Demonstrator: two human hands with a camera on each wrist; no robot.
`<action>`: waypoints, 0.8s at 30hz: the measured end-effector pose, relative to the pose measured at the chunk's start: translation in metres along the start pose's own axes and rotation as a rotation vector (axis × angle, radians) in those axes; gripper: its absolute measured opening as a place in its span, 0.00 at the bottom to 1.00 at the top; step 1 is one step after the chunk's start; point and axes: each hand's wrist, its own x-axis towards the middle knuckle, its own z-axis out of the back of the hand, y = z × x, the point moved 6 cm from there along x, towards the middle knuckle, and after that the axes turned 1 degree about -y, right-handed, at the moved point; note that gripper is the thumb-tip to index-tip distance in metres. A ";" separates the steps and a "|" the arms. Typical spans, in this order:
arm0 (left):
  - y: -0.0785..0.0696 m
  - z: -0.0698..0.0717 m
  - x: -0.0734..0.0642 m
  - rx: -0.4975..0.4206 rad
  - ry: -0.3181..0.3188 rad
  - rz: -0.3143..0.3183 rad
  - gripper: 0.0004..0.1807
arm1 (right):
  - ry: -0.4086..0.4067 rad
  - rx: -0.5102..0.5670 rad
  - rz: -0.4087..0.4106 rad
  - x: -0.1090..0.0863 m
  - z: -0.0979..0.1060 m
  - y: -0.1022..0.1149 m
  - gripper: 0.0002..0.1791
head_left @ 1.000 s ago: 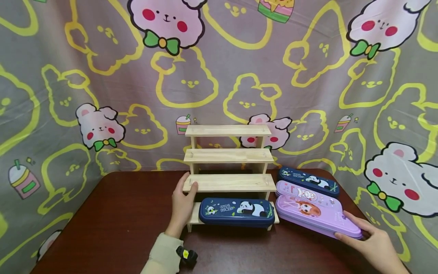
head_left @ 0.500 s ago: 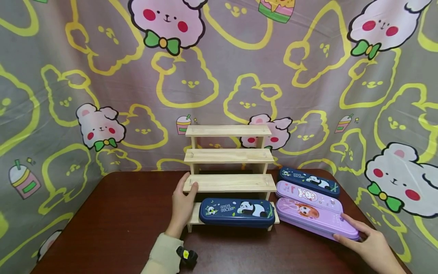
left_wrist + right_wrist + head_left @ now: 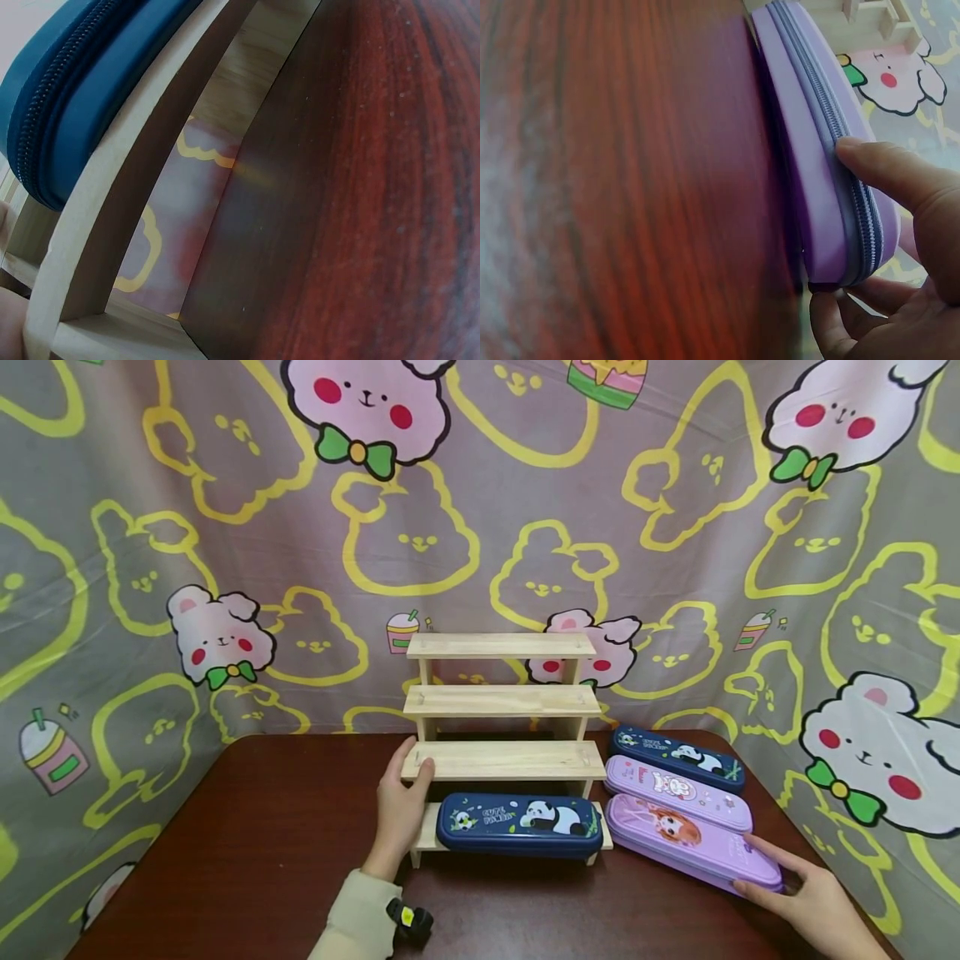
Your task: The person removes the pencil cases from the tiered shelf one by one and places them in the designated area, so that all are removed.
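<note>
In the head view my left hand (image 3: pixel 401 802) holds the left end of a stepped wooden shelf (image 3: pixel 502 760), its thumb on the second board from the bottom. A dark blue panda pencil case (image 3: pixel 519 825) lies along the lowest board. To the right, my right hand (image 3: pixel 806 893) pinches the near right end of a purple pencil case (image 3: pixel 693 842) printed with an orange-haired girl. The right wrist view has the thumb against the zip side of this purple case (image 3: pixel 817 135) and fingers at its end, close to the tabletop.
Behind the held case lie a second purple pencil case (image 3: pixel 675 789) with a rabbit and another dark blue panda case (image 3: pixel 678 758). They sit right of the shelf on the dark red-brown table (image 3: pixel 300 843). A patterned cloth (image 3: pixel 480 527) hangs behind and at both sides.
The right end of the held purple case has shifted slightly left and nearer, with my right hand following, so more of the rabbit case shows behind it. My left hand and the shelf stay put.
</note>
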 end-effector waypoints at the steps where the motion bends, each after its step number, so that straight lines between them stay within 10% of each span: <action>1: 0.000 0.000 0.000 -0.001 0.000 0.000 0.29 | -0.003 -0.003 0.005 0.000 0.000 0.000 0.61; 14: 0.000 0.000 0.000 -0.014 -0.003 -0.005 0.29 | -0.024 -0.005 0.070 -0.002 0.002 0.004 0.57; 24: 0.000 0.000 0.000 -0.020 -0.009 -0.002 0.29 | -0.204 0.121 0.102 -0.014 0.015 0.024 0.44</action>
